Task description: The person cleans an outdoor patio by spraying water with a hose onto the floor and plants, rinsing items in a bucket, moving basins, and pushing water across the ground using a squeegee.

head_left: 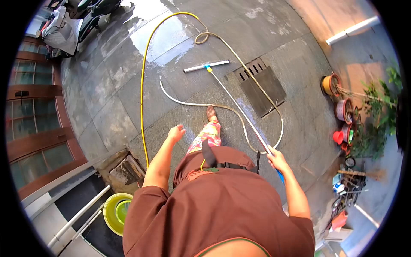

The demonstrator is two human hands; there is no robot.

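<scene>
My right hand [277, 159] is closed round the pole of a long floor squeegee [239, 107], whose upper end is blue. The wide blade [206, 66] of the squeegee rests on the wet grey paving ahead of my feet. My left hand [176, 133] hangs in the air at my left side, holding nothing, with its fingers a little apart. A yellow hose [142, 85] loops over the ground around the squeegee, and its pale end lies near the middle. One foot in a brown shoe [211, 113] touches or nearly touches the hose.
A drain grate [262, 88] lies right of the blade. Potted plants [343, 110] line the right wall. Scooters [85, 25] stand at the upper left, above wooden doors [38, 115]. A green-yellow basin [112, 213] sits at the lower left beside white pipes.
</scene>
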